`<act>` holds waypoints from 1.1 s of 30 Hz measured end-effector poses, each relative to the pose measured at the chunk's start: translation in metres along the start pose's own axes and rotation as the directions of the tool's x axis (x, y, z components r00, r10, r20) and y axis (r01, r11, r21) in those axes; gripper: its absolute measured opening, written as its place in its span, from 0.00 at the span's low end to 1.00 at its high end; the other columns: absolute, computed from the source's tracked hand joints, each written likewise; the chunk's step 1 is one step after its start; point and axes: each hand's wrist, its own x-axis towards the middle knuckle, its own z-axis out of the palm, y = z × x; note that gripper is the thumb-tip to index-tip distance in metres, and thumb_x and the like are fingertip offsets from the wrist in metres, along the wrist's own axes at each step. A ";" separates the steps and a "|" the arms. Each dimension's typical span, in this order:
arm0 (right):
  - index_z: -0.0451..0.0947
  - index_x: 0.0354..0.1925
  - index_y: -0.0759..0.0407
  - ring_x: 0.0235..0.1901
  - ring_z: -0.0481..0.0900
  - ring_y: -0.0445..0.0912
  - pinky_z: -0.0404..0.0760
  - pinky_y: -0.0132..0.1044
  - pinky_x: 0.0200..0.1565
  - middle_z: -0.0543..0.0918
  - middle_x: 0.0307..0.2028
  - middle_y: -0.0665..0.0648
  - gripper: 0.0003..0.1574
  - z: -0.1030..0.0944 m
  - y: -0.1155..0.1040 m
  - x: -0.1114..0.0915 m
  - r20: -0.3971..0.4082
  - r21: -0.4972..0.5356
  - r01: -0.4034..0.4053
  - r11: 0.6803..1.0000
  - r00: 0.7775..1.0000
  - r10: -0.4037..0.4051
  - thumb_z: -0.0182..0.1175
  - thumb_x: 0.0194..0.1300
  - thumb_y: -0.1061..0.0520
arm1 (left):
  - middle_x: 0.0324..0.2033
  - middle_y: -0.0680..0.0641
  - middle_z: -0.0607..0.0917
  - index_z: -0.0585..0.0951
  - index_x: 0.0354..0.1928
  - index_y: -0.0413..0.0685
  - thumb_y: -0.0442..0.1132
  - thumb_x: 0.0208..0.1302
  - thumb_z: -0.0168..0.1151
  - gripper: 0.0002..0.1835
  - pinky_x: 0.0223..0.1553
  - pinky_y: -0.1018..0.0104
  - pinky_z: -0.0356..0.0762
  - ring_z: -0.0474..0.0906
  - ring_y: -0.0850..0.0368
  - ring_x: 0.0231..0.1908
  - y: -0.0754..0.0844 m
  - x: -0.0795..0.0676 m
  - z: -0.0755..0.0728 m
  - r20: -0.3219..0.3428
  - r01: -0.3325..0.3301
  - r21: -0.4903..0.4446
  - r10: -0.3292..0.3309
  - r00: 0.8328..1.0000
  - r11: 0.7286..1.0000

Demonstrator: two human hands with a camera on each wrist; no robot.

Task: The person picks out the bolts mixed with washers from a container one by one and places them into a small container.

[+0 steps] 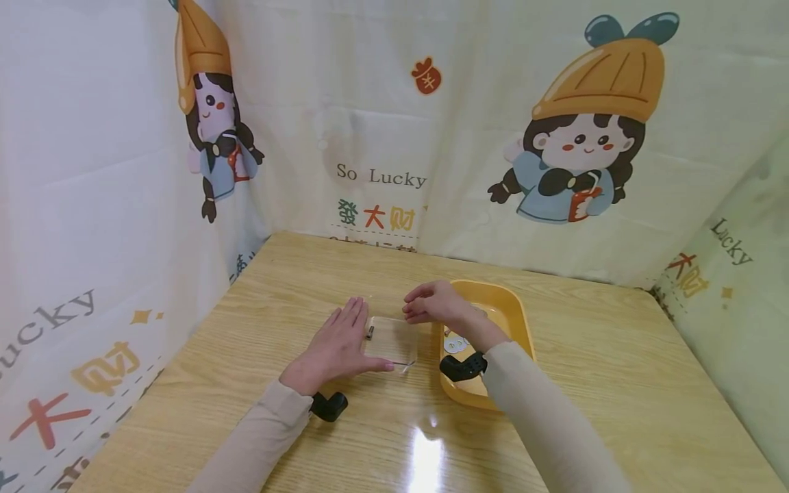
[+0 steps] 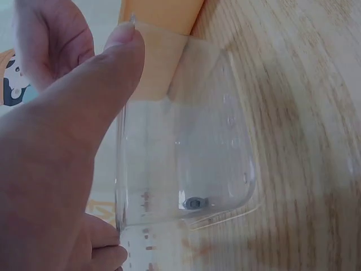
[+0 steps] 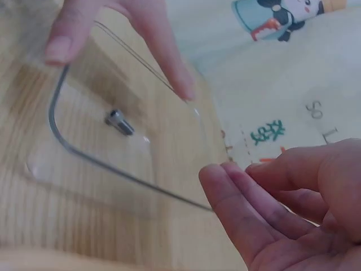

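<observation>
Lettering [image 1: 381, 176] on the printed fabric [image 1: 481, 236] behind the table [image 1: 616, 349] reads "So Lucky", with 發 in green, 大 in red and 财 in yellow beneath it; a further row of characters below the dashed line is partly cut off. "Lucky", 大 and 财 appear again on the right-hand fabric, and the left-hand panel carries "ucky" above 财 and 大. A red pouch print [image 1: 427, 76] bears a ¥-like mark, near a cartoon figure [image 1: 579, 130] in an orange hat. On the wood-grain table, just left of an orange-yellow tray [image 1: 524, 318], sits a clear plastic box [image 1: 401, 342] with rounded corners. Inside it, toward its left side, a small metal screw [image 1: 370, 333] lies on its side. The left hand [image 1: 335, 346] is spread wide at the box, its straight fingers along the left side and its thumb stretched over the near edge, touching the rim. The right hand [image 1: 440, 303] hovers by the far right corner of the box, fingers close together and loosely bent, with nothing visible between them. White scalloped pieces [image 1: 455, 344] lie in the tray, their marks too small to read. A black device [image 1: 462, 368] sits at the right wrist, another at the left.
</observation>
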 end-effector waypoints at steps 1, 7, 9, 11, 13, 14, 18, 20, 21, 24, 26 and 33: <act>0.74 0.53 0.76 0.45 0.87 0.58 0.83 0.50 0.54 0.83 0.46 0.72 0.15 -0.005 0.001 -0.001 0.005 0.008 0.009 1.000 1.000 -0.009 0.53 0.71 0.68 | 0.78 0.37 0.48 0.49 0.77 0.35 0.80 0.49 0.58 0.69 0.78 0.45 0.44 0.40 0.44 0.79 0.000 0.000 0.000 0.002 0.001 -0.004 -0.001 1.000 1.000; 0.71 0.56 0.77 0.43 0.87 0.50 0.80 0.51 0.58 0.84 0.44 0.63 0.18 -0.030 0.003 -0.011 0.014 0.027 0.034 0.999 0.999 -0.034 0.50 0.74 0.66 | 0.78 0.36 0.47 0.48 0.77 0.35 0.79 0.50 0.59 0.68 0.78 0.45 0.45 0.40 0.43 0.79 0.001 0.002 -0.005 -0.004 0.001 -0.018 -0.001 1.000 1.000; 0.71 0.57 0.76 0.44 0.86 0.51 0.80 0.50 0.58 0.84 0.44 0.64 0.18 -0.036 0.004 -0.014 -0.011 0.028 0.021 0.999 1.000 -0.020 0.50 0.73 0.66 | 0.78 0.37 0.47 0.48 0.77 0.35 0.78 0.51 0.59 0.68 0.77 0.45 0.45 0.40 0.44 0.79 0.002 0.004 -0.006 -0.017 -0.008 -0.027 0.007 1.000 1.000; 0.70 0.59 0.76 0.45 0.86 0.51 0.79 0.51 0.59 0.83 0.47 0.66 0.20 -0.042 0.007 -0.016 -0.018 0.021 0.015 1.000 1.000 -0.015 0.51 0.73 0.66 | 0.78 0.37 0.47 0.47 0.77 0.35 0.78 0.52 0.59 0.67 0.77 0.45 0.45 0.39 0.44 0.79 0.004 0.005 -0.007 -0.027 -0.014 -0.035 0.013 1.000 0.999; 0.69 0.60 0.76 0.46 0.86 0.51 0.77 0.53 0.61 0.82 0.49 0.68 0.21 -0.047 0.010 -0.017 -0.026 0.029 0.010 1.000 1.000 -0.009 0.51 0.73 0.66 | 0.78 0.38 0.46 0.47 0.77 0.36 0.79 0.53 0.57 0.66 0.78 0.46 0.45 0.39 0.45 0.79 0.007 0.007 -0.009 -0.031 -0.020 -0.037 0.019 0.999 0.999; 0.69 0.60 0.76 0.46 0.86 0.51 0.77 0.54 0.61 0.82 0.50 0.69 0.20 -0.049 0.011 -0.018 -0.029 0.034 0.009 0.999 1.000 -0.008 0.51 0.73 0.66 | 0.78 0.38 0.46 0.48 0.77 0.36 0.79 0.53 0.56 0.66 0.78 0.47 0.45 0.39 0.45 0.79 0.008 0.008 -0.009 -0.035 -0.025 -0.041 0.024 0.999 0.999; 0.68 0.59 0.78 0.43 0.87 0.49 0.79 0.52 0.59 0.82 0.48 0.68 0.20 -0.058 0.017 -0.021 -0.027 0.056 0.025 0.998 0.999 -0.023 0.50 0.74 0.66 | 0.78 0.38 0.46 0.48 0.77 0.36 0.80 0.53 0.54 0.66 0.78 0.48 0.45 0.39 0.46 0.79 0.017 0.011 -0.011 -0.034 -0.048 -0.034 0.047 0.998 0.998; 0.67 0.59 0.80 0.42 0.87 0.48 0.82 0.47 0.56 0.83 0.45 0.66 0.21 -0.062 0.020 -0.023 -0.029 0.070 0.033 0.997 0.999 -0.031 0.49 0.74 0.66 | 0.78 0.38 0.47 0.49 0.77 0.35 0.80 0.53 0.55 0.66 0.78 0.49 0.45 0.40 0.45 0.79 0.022 0.013 -0.011 -0.039 -0.074 -0.036 0.073 0.997 0.997; 0.66 0.59 0.81 0.42 0.87 0.48 0.83 0.46 0.55 0.83 0.45 0.66 0.21 -0.064 0.021 -0.024 -0.033 0.080 0.034 0.996 0.999 -0.031 0.49 0.74 0.66 | 0.78 0.39 0.47 0.49 0.77 0.36 0.80 0.53 0.54 0.66 0.78 0.50 0.45 0.40 0.46 0.79 0.024 0.014 -0.010 -0.038 -0.084 -0.031 0.083 0.996 0.996; 0.65 0.60 0.82 0.42 0.88 0.49 0.84 0.43 0.53 0.84 0.46 0.69 0.22 -0.069 0.025 -0.026 -0.056 0.108 0.029 0.994 0.998 -0.023 0.49 0.74 0.67 | 0.78 0.39 0.47 0.48 0.77 0.36 0.79 0.54 0.55 0.65 0.78 0.51 0.44 0.40 0.47 0.79 0.031 0.018 -0.010 -0.037 -0.115 -0.034 0.114 0.993 0.993; 0.65 0.61 0.82 0.42 0.88 0.49 0.84 0.45 0.54 0.83 0.49 0.73 0.23 -0.072 0.027 -0.028 -0.074 0.125 0.017 0.992 0.997 -0.008 0.50 0.73 0.67 | 0.78 0.40 0.47 0.49 0.77 0.36 0.78 0.55 0.55 0.64 0.78 0.51 0.43 0.40 0.47 0.79 0.036 0.019 -0.010 -0.038 -0.130 -0.042 0.128 0.991 0.991; 0.64 0.61 0.84 0.39 0.88 0.46 0.85 0.41 0.51 0.85 0.45 0.69 0.24 -0.077 0.036 -0.032 -0.119 0.148 -0.024 0.989 0.992 0.042 0.50 0.72 0.69 | 0.79 0.42 0.45 0.47 0.78 0.38 0.80 0.54 0.52 0.65 0.79 0.53 0.43 0.39 0.49 0.79 0.052 0.026 -0.007 -0.009 -0.175 -0.011 0.175 0.985 0.984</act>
